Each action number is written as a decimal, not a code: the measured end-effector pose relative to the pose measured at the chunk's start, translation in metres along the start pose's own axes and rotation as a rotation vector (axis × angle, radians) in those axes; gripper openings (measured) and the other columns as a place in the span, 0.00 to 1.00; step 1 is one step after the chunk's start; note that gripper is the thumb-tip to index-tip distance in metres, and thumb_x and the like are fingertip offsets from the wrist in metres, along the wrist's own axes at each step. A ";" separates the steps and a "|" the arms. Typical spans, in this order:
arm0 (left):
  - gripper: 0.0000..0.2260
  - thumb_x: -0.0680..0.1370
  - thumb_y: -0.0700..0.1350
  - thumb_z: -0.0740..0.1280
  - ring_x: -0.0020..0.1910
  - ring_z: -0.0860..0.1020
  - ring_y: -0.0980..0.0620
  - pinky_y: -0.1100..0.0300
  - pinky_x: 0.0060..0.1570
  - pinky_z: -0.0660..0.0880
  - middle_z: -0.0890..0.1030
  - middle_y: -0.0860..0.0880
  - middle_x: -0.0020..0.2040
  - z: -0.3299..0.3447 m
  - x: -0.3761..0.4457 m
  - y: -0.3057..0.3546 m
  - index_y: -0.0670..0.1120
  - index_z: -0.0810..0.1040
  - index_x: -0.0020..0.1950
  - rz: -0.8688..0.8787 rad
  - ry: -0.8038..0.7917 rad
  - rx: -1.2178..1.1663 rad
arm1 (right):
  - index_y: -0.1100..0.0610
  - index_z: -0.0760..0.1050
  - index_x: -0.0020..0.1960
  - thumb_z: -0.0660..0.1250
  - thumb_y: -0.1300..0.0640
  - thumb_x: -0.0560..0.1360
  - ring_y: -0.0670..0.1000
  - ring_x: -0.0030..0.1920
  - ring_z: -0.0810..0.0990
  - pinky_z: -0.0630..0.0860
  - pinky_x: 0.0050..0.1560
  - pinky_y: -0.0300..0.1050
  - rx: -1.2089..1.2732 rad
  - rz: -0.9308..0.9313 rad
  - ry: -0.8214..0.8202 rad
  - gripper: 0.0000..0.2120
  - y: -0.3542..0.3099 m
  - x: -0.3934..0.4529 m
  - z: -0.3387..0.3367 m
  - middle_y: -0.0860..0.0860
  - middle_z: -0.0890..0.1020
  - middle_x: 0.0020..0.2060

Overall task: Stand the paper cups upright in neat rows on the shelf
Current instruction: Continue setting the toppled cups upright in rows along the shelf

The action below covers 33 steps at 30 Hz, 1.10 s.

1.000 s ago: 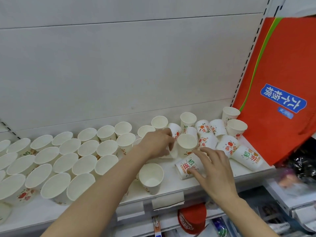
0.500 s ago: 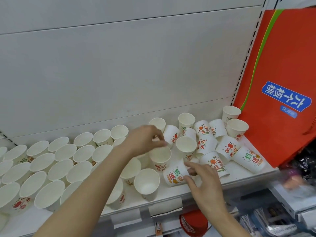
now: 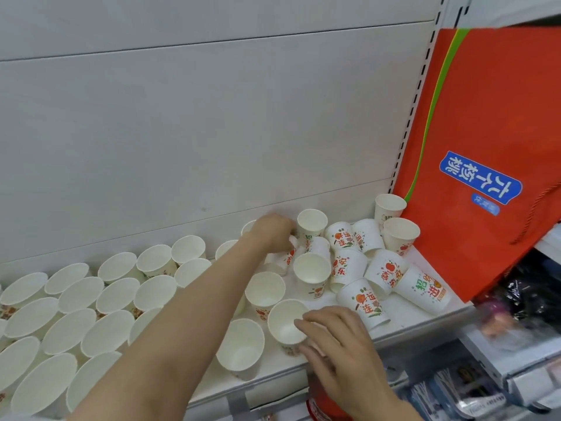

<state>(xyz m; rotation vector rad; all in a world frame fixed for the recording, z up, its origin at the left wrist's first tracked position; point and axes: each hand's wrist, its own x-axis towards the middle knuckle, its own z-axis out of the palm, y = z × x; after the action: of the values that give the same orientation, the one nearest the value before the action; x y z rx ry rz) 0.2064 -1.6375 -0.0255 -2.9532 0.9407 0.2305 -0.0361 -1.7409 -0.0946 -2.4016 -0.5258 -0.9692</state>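
White paper cups with red fruit print cover the shelf (image 3: 419, 325). Rows of upright cups (image 3: 80, 294) fill its left half. To the right, several cups lie tipped over in a heap (image 3: 385, 270). My left hand (image 3: 273, 233) reaches to the back of the shelf, its fingers curled over a tipped cup (image 3: 287, 259) there. My right hand (image 3: 334, 338) is at the front edge, with its fingers round the side of an upright cup (image 3: 283, 325). Two more upright cups (image 3: 264, 290) (image 3: 241, 346) stand beside that one.
A large red bag (image 3: 485, 132) with a blue label hangs at the right end of the shelf, against the cups there. A grey back panel (image 3: 182, 132) rises behind the shelf. Packaged goods (image 3: 485, 384) lie on a lower shelf at bottom right.
My right hand has turned the tipped cup it held upright at the front edge. My left hand has moved back and to the right onto a tipped cup.
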 end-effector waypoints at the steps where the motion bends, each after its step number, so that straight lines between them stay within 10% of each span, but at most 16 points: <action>1: 0.14 0.73 0.46 0.70 0.56 0.78 0.50 0.59 0.47 0.72 0.82 0.53 0.56 0.000 -0.001 -0.001 0.52 0.80 0.59 -0.003 0.013 -0.056 | 0.57 0.80 0.56 0.71 0.56 0.73 0.54 0.52 0.76 0.73 0.52 0.49 -0.012 0.037 0.033 0.12 0.005 -0.003 -0.004 0.50 0.80 0.54; 9: 0.04 0.73 0.46 0.67 0.44 0.78 0.48 0.60 0.35 0.66 0.81 0.51 0.41 0.010 -0.041 -0.004 0.50 0.82 0.42 -0.160 0.356 -0.124 | 0.58 0.74 0.63 0.66 0.47 0.73 0.55 0.58 0.72 0.74 0.55 0.55 -0.175 0.426 0.133 0.23 0.048 -0.009 -0.030 0.54 0.76 0.58; 16: 0.11 0.73 0.59 0.69 0.49 0.75 0.55 0.60 0.41 0.66 0.78 0.58 0.47 0.012 -0.079 0.022 0.55 0.81 0.51 0.023 0.496 -0.266 | 0.54 0.61 0.73 0.72 0.39 0.67 0.56 0.63 0.71 0.71 0.62 0.55 -0.295 0.625 -0.032 0.42 0.045 -0.002 -0.017 0.55 0.74 0.63; 20: 0.15 0.71 0.64 0.68 0.48 0.73 0.54 0.58 0.43 0.70 0.80 0.56 0.43 0.015 -0.086 0.056 0.54 0.82 0.47 0.230 0.317 -0.112 | 0.54 0.54 0.75 0.72 0.42 0.68 0.57 0.60 0.74 0.74 0.57 0.54 -0.299 0.653 -0.117 0.44 0.046 -0.004 -0.010 0.55 0.74 0.63; 27: 0.08 0.76 0.52 0.65 0.52 0.75 0.48 0.59 0.40 0.60 0.82 0.50 0.47 0.011 -0.086 0.033 0.51 0.82 0.48 0.102 0.231 0.187 | 0.44 0.51 0.75 0.69 0.46 0.71 0.48 0.64 0.67 0.71 0.59 0.48 -0.040 0.769 -0.137 0.39 0.033 -0.005 -0.018 0.46 0.67 0.68; 33: 0.15 0.72 0.63 0.68 0.48 0.77 0.55 0.56 0.46 0.76 0.81 0.57 0.48 -0.001 -0.081 0.026 0.55 0.82 0.50 0.066 0.223 -0.144 | 0.34 0.58 0.70 0.72 0.57 0.69 0.37 0.63 0.66 0.68 0.61 0.36 0.386 0.729 -0.002 0.38 0.019 0.004 -0.001 0.40 0.67 0.62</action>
<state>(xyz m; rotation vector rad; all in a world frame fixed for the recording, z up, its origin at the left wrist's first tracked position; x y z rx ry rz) 0.1266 -1.6126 -0.0119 -3.1327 1.0908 -0.0327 -0.0243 -1.7560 -0.0972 -1.9901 0.1646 -0.4824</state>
